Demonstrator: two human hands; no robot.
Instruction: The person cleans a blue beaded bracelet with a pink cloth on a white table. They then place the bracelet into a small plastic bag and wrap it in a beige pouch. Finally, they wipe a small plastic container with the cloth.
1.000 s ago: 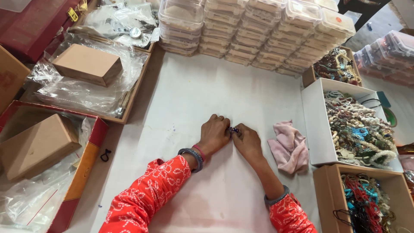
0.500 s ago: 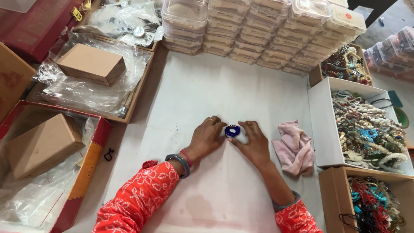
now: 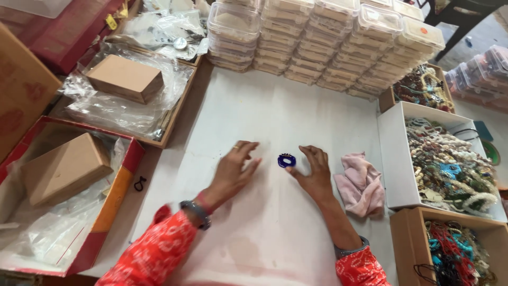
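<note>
Left hand (image 3: pixel 233 172) is seen open, fingers spread, on the white worktop (image 3: pixel 275 106). Right hand (image 3: pixel 316 172) is held open, empty, at its 3 o'clock. Between them lies a blue bead ring (image 3: pixel 286 160), untouched. Stacked clear boxes (image 3: pixel 317 42) are noted at 12 o'clock.

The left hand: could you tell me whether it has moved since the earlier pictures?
Yes. The left hand has drawn away leftward from the blue bead ring, which lies bare on the white table; earlier both hands were pressed together over that spot.

Pink cloth (image 3: pixel 361 182), stacked clear lidded boxes (image 3: pixel 317 39), bead-filled white box (image 3: pixel 394 159), brown cardboard boxes (image 3: pixel 125 78)
</note>
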